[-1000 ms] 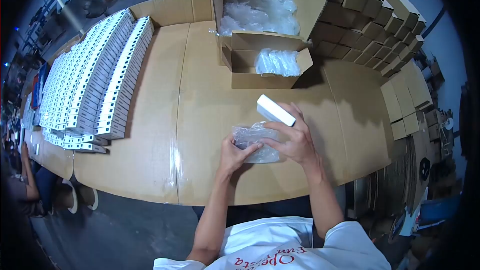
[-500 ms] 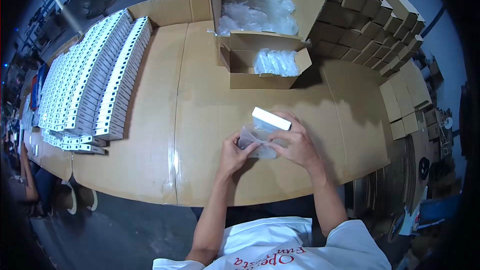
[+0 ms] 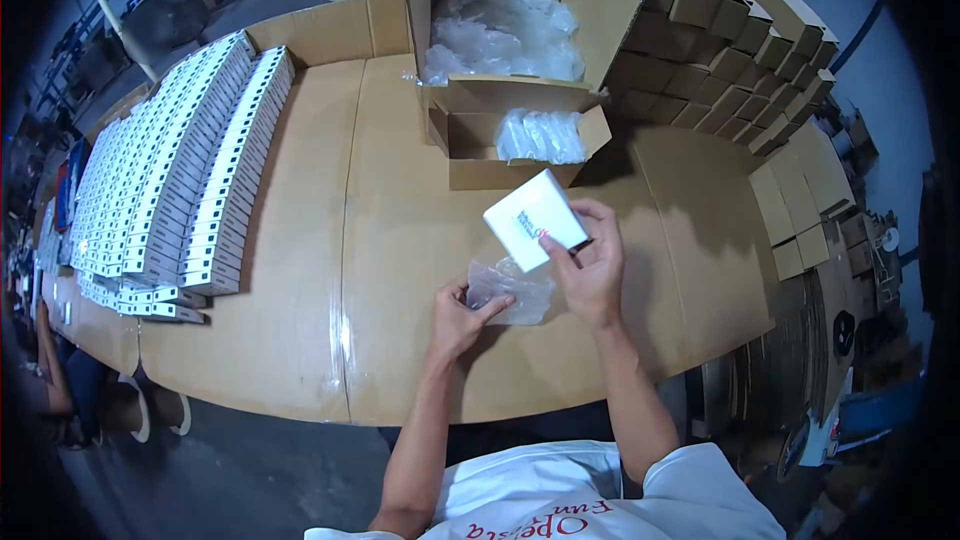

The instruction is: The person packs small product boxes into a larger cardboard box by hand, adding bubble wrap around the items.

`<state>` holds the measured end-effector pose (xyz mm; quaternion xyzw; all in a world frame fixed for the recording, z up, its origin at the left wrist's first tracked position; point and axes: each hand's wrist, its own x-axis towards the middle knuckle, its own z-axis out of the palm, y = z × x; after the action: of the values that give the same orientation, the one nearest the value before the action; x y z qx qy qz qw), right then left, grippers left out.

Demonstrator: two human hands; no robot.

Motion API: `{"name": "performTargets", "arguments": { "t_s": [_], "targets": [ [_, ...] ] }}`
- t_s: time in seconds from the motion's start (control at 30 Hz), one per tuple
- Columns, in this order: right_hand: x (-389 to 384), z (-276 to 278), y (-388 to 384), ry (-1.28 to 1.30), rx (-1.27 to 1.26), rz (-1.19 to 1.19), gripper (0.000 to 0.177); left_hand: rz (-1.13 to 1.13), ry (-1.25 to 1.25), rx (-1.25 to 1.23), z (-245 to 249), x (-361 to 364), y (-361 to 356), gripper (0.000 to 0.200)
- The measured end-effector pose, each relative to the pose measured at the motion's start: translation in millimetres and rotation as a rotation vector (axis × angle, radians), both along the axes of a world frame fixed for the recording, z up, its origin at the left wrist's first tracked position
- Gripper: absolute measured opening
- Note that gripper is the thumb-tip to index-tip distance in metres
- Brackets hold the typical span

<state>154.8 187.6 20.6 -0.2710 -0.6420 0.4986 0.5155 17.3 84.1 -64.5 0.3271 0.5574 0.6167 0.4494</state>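
My right hand (image 3: 597, 265) grips a flat white box (image 3: 530, 223) by its lower right edge, with the thumb on its printed face. The box is tilted above the table. Just to the left, my left hand (image 3: 462, 320) pinches a clear plastic bag (image 3: 512, 292) between thumb and fingers. The bag looks crumpled, and its far corner lies close beneath the white box. Beyond both hands, a small open carton (image 3: 500, 176) holds several wrapped clear plastic packets (image 3: 541, 136) at its right end.
A large open carton (image 3: 612, 10) of loose clear bags (image 3: 505, 30) stands behind the small one. Rows of white boxes (image 3: 190, 160) fill the table's left side. Brown cartons (image 3: 720, 60) are stacked at the right. Another person's arm (image 3: 55, 360) shows at far left.
My right hand has turned the white box so its printed face shows and moved it away from the bag. The left hand keeps the bag. The camera view has shifted slightly.
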Motion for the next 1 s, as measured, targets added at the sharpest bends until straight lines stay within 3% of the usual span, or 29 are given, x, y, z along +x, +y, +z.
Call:
{"name": "performTargets", "arguments": {
  "t_s": [0.13, 0.17, 0.43, 0.63, 0.73, 1.0],
  "targets": [
    [3.3, -8.5, -3.5, -0.039, -0.112, 0.072, 0.042, -0.008, 0.004, -0.001, -10.1, -1.7, 0.1, 0.028],
    [8.3, -10.9, -1.1, -0.143, -0.095, 0.040, 0.041, -0.012, 0.006, -0.001, -10.8, -1.9, 0.6, 0.027],
    [24.6, -9.4, 14.1, -0.053, -0.043, 0.188, 0.031, -0.036, 0.003, -0.001, -11.0, -3.1, -0.1, 0.029],
    [22.7, -17.0, 21.6, -0.252, 0.119, 0.195, 0.025, -0.043, -0.010, 0.032, -17.0, -1.8, 0.2, 0.032],
    [15.8, -15.0, 15.9, -0.310, -0.054, 0.219, 0.024, -0.047, 0.002, -0.002, -11.0, -4.0, -1.7, 0.035],
    [13.6, -35.8, 19.4, -0.284, -0.052, 0.150, 0.020, -0.028, -0.105, 0.041, -16.6, -7.9, -2.8, 0.035]
  ]
}}
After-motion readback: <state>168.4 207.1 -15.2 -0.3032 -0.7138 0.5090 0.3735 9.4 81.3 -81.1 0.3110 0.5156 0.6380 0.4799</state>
